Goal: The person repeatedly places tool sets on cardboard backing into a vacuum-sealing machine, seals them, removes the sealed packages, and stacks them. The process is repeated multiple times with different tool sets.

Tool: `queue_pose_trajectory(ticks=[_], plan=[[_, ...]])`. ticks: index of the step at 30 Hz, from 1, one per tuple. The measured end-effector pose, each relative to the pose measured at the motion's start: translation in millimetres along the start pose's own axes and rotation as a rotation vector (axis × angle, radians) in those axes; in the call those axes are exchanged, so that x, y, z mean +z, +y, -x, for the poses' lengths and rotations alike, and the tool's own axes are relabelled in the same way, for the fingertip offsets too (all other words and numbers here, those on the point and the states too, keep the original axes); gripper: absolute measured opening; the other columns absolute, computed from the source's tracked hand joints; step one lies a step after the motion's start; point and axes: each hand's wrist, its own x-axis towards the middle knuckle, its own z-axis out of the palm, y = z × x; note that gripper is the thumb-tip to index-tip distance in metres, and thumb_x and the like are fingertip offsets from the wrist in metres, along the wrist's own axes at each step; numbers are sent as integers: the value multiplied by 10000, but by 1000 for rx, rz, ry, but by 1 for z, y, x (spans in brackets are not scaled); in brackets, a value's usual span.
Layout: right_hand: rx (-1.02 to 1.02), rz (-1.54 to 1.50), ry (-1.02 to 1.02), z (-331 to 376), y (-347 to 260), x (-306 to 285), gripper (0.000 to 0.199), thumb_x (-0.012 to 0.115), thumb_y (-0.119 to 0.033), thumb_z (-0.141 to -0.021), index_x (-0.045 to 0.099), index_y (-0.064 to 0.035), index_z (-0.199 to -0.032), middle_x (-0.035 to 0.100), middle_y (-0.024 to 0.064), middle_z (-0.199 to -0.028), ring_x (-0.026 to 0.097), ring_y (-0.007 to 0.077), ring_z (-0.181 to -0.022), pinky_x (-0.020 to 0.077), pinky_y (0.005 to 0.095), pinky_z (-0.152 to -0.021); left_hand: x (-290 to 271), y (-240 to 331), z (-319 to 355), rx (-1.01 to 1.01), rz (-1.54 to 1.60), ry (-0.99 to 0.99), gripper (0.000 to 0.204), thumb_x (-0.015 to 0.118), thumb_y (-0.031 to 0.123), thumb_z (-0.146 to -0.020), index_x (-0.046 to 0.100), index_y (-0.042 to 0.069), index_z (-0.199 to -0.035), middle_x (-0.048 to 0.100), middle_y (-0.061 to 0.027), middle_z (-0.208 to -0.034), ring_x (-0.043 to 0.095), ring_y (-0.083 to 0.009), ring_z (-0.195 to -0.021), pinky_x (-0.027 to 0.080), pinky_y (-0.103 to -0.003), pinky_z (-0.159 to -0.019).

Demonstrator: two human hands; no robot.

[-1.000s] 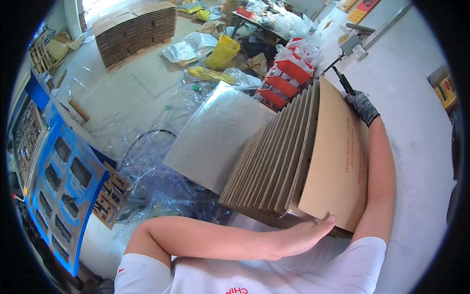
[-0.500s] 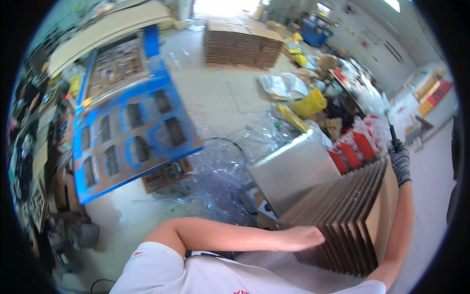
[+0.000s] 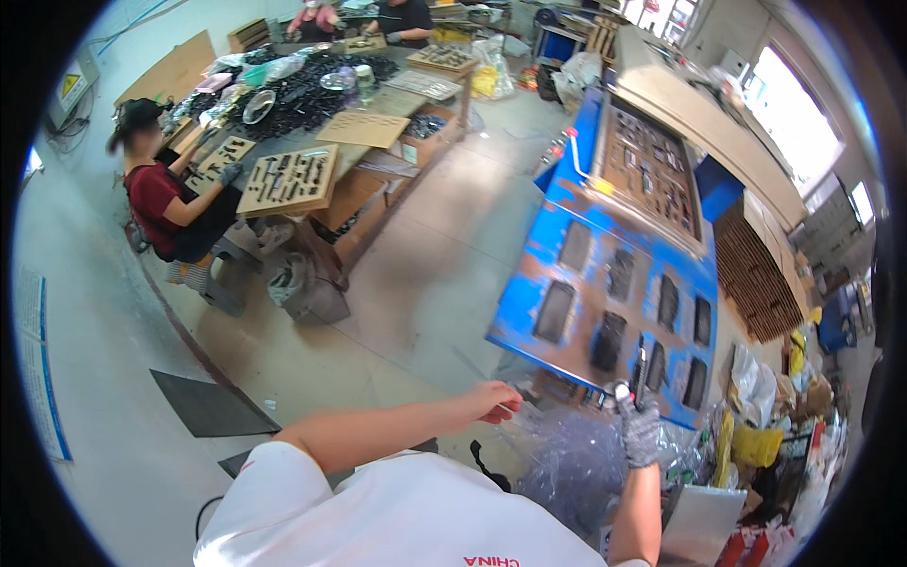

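Note:
My left hand (image 3: pixel 489 403) is bare and held out in front of my shirt, its fingers half curled and a little apart. I see nothing in it. Crumpled clear plastic film (image 3: pixel 572 458) lies beyond it. My right hand (image 3: pixel 639 430), in a grey knit glove, is closed round a dark slim tool (image 3: pixel 641 367) that points up and away; its exact kind is hard to make out. The tool hangs over the near edge of a blue machine table (image 3: pixel 529 326). Dark rectangular pads (image 3: pixel 607 342) sit in rows on that table.
Behind the pads, a board with small parts (image 3: pixel 647 170) lies under the machine's beige upper part (image 3: pixel 727 123). At left, a seated co-worker (image 3: pixel 175 203) handles boards at a cluttered worktable (image 3: pixel 378 161). Stacked brown boards (image 3: pixel 756 265) and bags (image 3: pixel 756 444) are at right.
My view has swung left, bringing the worktable and co-workers in. My right hand has come from beside the upright brown boards to the blue table's edge with the tool. My left forearm stays across my body.

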Motion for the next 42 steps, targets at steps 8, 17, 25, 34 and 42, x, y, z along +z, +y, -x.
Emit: queue_pose_trajectory(ticks=[8,17,25,34,42], plan=[[31,-221,3,-168,-39,156,349,684,-385,-983,681,-104,-776,566,-17,-528,478,84,-435,329,268,-424,-127,67,32,156,326,102,270,537,261,-1042,616,74,-1219,668,-32,-1134,630,-138,-976,524,-323,-909],[157,-322,545,-321,35,200,209,661,-281,-1004,571,-105,-1072,620,-7,-751,499,57,-547,383,239,-453,-213,190,-79,81,265,105,254,532,230,-1043,619,50,-1200,677,-46,-1100,640,-141,-942,533,-321,-889],[159,-735,655,-307,8,208,173,649,-250,-1015,565,-105,-1056,628,-6,-776,485,34,-536,374,193,-456,-240,335,-283,105,108,-107,281,529,262,-1050,658,59,-1195,704,-63,-1133,667,-160,-998,534,-324,-904],[234,-835,861,-442,-30,197,225,659,-232,-998,569,-68,-1123,694,64,-873,612,110,-586,439,233,-425,-117,562,-448,668,389,35,477,470,498,-1067,622,49,-1010,611,-30,-829,585,-142,-703,508,-324,-738],[461,-990,899,-617,-6,134,144,683,-163,-962,610,-83,-1056,681,68,-910,689,188,-665,528,298,-462,-175,661,-493,511,127,-114,437,449,407,-1084,648,20,-1130,660,-73,-986,605,-133,-864,506,-295,-846]])
